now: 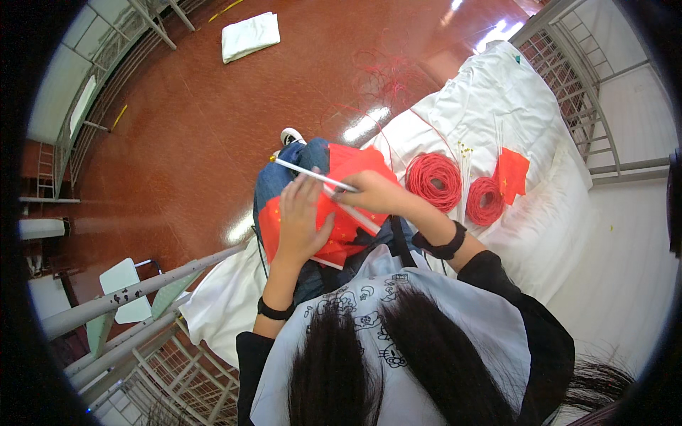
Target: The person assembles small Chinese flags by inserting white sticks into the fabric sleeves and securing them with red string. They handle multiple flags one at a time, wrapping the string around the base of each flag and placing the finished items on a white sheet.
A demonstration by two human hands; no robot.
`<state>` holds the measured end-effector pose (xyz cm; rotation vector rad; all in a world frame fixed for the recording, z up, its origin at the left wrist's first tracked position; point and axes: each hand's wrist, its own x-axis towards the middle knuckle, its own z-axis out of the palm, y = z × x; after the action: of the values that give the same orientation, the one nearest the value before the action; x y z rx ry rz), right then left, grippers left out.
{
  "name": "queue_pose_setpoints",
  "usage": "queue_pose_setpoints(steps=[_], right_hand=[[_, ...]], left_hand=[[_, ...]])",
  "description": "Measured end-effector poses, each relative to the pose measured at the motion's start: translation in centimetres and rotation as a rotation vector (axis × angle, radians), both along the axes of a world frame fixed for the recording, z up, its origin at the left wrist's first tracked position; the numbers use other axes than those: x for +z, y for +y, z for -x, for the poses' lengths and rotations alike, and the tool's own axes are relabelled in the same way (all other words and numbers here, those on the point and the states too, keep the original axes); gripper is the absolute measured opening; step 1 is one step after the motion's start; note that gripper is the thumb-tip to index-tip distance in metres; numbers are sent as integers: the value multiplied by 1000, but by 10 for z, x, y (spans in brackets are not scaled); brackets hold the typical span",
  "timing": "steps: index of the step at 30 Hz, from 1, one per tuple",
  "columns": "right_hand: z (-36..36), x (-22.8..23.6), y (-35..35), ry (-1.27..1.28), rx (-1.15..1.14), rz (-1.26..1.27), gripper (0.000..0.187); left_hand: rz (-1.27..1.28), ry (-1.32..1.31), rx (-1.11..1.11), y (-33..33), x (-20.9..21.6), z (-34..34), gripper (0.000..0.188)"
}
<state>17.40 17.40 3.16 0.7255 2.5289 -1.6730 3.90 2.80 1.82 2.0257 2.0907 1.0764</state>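
Red flags (348,162) with small yellow stars lie across my lap over blue jeans. My right hand (373,192) is closed round one end of a white flagpole (312,174), which slants up to the left and ends in a gold tip. A second pale strip or rod (361,219) runs below that hand, over the red cloth. My left hand (301,216) lies over the flags with its fingers stretched out, fingertips close to the pole. Whether those fingertips touch the pole, I cannot tell.
On the white bedding (490,106) to my right lie two coils of red cord (435,182), several gold-tipped white poles (465,170) and a small red flag (513,175). Loose red strands (387,74) and a folded white cloth (250,37) are on the floor. Metal bed rails (142,290) stand left.
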Motion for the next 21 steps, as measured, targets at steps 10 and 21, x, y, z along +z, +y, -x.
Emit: queue_pose_setpoints(steps=[10, 21], right_hand=[[-15, -51, 40, 101, -239, 39, 28], [-13, -173, 87, -172, -146, -56, 61]], left_hand=[[159, -151, -142, -13, -21, 11, 23], [263, -581, 64, -27, -10, 14, 19]])
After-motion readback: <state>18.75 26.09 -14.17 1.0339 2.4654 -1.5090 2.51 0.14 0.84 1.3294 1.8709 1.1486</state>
